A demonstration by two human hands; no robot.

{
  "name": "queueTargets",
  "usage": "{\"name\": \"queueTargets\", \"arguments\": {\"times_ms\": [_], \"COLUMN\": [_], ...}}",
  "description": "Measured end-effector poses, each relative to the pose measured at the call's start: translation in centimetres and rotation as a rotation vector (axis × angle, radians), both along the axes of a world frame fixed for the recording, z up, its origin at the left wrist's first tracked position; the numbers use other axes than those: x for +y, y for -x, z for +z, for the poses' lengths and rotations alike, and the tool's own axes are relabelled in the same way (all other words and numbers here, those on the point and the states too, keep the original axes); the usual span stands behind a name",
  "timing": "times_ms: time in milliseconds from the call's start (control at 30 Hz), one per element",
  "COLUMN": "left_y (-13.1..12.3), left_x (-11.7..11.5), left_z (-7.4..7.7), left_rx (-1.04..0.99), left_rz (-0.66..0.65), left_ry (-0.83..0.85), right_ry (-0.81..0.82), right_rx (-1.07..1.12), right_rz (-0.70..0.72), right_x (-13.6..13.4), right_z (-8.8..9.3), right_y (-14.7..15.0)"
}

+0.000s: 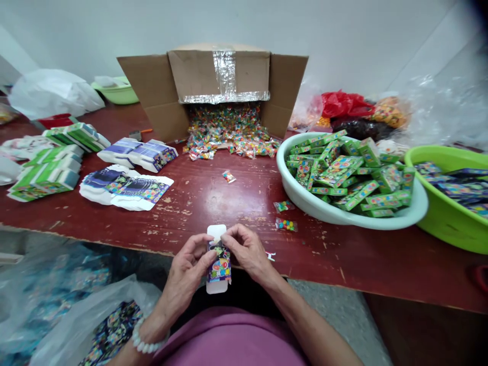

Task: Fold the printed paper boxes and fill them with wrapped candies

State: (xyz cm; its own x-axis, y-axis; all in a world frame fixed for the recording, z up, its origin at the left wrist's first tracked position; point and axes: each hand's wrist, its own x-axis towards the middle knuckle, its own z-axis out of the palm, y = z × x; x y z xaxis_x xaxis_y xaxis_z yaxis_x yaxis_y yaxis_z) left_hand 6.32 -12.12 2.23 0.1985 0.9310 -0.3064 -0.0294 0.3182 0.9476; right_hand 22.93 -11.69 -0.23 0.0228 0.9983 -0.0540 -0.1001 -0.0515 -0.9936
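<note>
Small box [219, 269] is held upright just past the near edge of the table [190, 198], between both hands. Left hand [189, 267] grips its side, thumb across the printed front. Right hand [244, 250] pinches the top, by the raised white flap. Small pale bit at the fingertips: can't make out what. Box's back and inside hidden; bottom flap hangs open.

White scrap [270, 255] beside right hand, partly covered, unidentifiable. Carton [147, 96] opens toward the person, candy packets [232, 140] spilling out; its depths are dark. Pale tub [351, 219] heaped with green boxes [341, 170], lower ones buried. Lime tub [450, 234] cut off at right, plastic bag [95, 300] at lower left.
</note>
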Motion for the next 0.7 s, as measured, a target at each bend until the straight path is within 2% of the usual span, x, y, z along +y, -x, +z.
{"name": "queueTargets", "arguments": {"times_ms": [100, 200, 333, 400, 600, 700], "left_y": [0.32, 0.61, 0.95, 0.98, 0.81, 0.74], "left_x": [-0.15, -0.15, -0.16, -0.15, -0.11, -0.30], "left_z": [-0.18, -0.33, -0.50, -0.50, -0.33, -0.37], "left_rx": [-0.013, -0.013, -0.019, -0.022, 0.004, -0.009], "left_rz": [0.005, -0.002, -0.033, -0.042, -0.035, -0.035], "left_ry": [0.028, 0.027, 0.002, -0.016, -0.027, -0.047], "right_ry": [0.100, 0.116, -0.039, -0.077, 0.152, 0.175], "right_rx": [0.098, 0.128, -0.127, -0.173, 0.280, 0.308], "right_rz": [0.079, 0.111, 0.133, 0.130, 0.053, 0.112], "right_x": [0.31, 0.34, 0.01, -0.12, 0.06, 0.15], "right_z": [0.39, 0.45, 0.03, -0.17, 0.23, 0.71], "right_y": [-0.20, -0.22, -0.47, -0.50, 0.19, 0.21]}}
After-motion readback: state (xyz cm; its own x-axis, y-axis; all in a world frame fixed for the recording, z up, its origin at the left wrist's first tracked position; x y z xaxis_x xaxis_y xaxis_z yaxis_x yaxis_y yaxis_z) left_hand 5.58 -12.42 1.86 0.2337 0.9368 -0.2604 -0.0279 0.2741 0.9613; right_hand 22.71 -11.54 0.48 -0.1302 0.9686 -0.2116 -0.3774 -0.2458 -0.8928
